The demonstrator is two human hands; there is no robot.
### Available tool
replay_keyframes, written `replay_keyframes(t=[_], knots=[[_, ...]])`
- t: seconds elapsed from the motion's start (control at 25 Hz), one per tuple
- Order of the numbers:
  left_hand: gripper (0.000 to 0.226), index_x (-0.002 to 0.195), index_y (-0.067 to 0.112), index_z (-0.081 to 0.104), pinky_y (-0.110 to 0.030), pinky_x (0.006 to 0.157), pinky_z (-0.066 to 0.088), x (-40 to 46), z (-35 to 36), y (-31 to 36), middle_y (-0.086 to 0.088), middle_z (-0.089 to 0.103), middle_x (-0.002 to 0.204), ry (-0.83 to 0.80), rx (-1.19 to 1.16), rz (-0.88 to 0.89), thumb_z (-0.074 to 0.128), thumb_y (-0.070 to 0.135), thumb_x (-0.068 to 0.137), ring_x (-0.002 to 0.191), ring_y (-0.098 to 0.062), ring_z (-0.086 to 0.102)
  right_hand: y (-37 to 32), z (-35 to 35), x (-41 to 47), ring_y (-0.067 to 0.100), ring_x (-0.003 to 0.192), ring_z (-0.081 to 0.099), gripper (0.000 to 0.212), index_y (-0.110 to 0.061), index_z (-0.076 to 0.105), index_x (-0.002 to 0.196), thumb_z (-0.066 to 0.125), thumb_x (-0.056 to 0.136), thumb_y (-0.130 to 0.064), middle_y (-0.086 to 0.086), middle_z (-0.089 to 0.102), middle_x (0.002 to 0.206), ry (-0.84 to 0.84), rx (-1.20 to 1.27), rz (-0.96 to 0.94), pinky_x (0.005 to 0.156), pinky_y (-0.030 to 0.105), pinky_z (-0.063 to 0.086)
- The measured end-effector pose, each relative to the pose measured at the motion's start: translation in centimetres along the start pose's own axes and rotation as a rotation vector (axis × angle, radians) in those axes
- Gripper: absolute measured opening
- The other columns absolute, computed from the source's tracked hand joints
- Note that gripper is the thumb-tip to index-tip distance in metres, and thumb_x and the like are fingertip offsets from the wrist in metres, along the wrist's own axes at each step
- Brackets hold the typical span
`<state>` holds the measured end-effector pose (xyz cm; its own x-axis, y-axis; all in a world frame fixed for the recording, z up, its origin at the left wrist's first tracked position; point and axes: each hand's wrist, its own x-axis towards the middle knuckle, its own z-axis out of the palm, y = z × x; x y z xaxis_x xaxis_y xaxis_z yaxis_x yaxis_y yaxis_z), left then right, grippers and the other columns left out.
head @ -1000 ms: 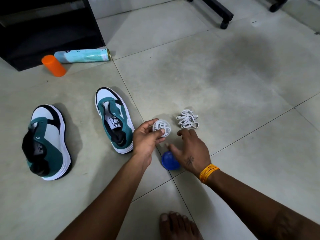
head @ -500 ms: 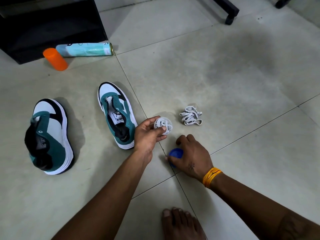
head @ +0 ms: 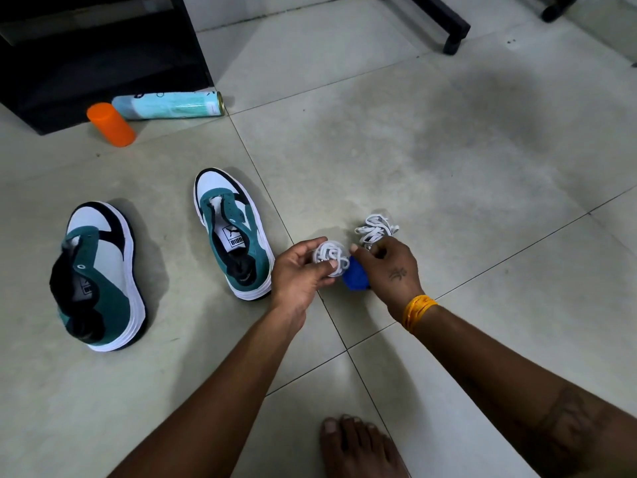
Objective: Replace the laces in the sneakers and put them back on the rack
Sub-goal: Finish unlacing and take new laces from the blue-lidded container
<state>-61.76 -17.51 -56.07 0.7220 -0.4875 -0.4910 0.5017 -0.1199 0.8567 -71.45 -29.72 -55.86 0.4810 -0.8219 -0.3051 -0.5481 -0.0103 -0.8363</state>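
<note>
Two green, white and black sneakers lie unlaced on the tiled floor: one (head: 98,274) tipped on its side at the left, one (head: 232,232) upright near the middle. My left hand (head: 300,270) holds a coiled bundle of white lace (head: 329,257) between thumb and fingers. My right hand (head: 389,267) grips a blue object (head: 355,279) and its fingertips reach the coil. A second bundle of white lace (head: 375,229) lies on the floor just beyond my right hand.
A black rack or cabinet (head: 96,53) stands at the back left. In front of it lie a pale blue spray can (head: 169,105) and an orange cap (head: 110,124). Black furniture legs (head: 444,25) cross the far floor. My bare foot (head: 358,446) is at the bottom.
My right hand has picked the blue object up from the floor and brought it to the lace coil in my left hand. The sneakers and second lace have not moved.
</note>
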Motion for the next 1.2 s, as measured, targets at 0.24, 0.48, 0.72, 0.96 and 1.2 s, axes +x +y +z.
replay_keyframes(t=[0.24,0.48,0.72,0.96,1.2], knots=[[0.047,0.112,0.03,0.077,-0.038,0.093,0.061,0.3,0.5,0.1,0.008,0.078,0.109,0.09,0.227,0.19,0.084,0.0,0.077,0.102,-0.01,0.074,-1.0,1.0,-0.9,0.039,0.098,0.073,0.029,0.003,0.069,0.097,0.075,0.091,-0.024,0.023,0.073,0.098,-0.131,0.49,0.119,0.083,0.049,0.064],[0.048,0.127,0.021,0.073,-0.044,0.093,0.062,0.4,0.3,0.3,0.001,0.076,0.118,0.011,0.157,0.17,0.072,-0.005,0.087,0.108,-0.019,0.074,-1.0,0.6,-1.5,0.007,0.11,0.07,0.048,-0.015,0.067,0.127,0.085,0.083,-0.014,-0.003,0.072,0.12,-0.099,0.252,-0.168,0.095,0.024,0.057],[0.042,0.137,0.01,0.064,-0.045,0.096,0.06,0.4,-0.4,0.5,-0.013,0.071,0.13,-0.132,-0.075,0.019,0.052,-0.007,0.101,0.117,-0.033,0.07,-1.3,0.4,-0.5,0.001,0.102,0.069,0.026,-0.022,0.077,0.11,0.083,0.085,-0.023,-0.013,0.075,0.104,-0.009,0.055,-0.271,0.092,0.018,0.055],[0.041,0.138,0.012,0.062,-0.04,0.094,0.061,0.2,-0.8,0.2,-0.011,0.073,0.127,-0.148,-0.121,0.027,0.062,-0.001,0.099,0.115,-0.03,0.071,-0.9,0.7,-0.2,-0.001,0.101,0.069,0.026,-0.026,0.077,0.113,0.081,0.088,-0.029,-0.015,0.075,0.109,-0.029,0.085,-0.262,0.085,0.012,0.052],[0.04,0.135,0.009,0.065,-0.044,0.096,0.06,0.3,-0.4,0.4,-0.01,0.074,0.124,-0.159,-0.106,0.042,0.07,0.006,0.095,0.116,-0.027,0.071,-0.5,1.5,-0.3,0.002,0.095,0.07,0.018,-0.026,0.072,0.105,0.08,0.089,-0.024,-0.016,0.073,0.101,-0.008,0.146,-0.249,0.083,0.018,0.056]])
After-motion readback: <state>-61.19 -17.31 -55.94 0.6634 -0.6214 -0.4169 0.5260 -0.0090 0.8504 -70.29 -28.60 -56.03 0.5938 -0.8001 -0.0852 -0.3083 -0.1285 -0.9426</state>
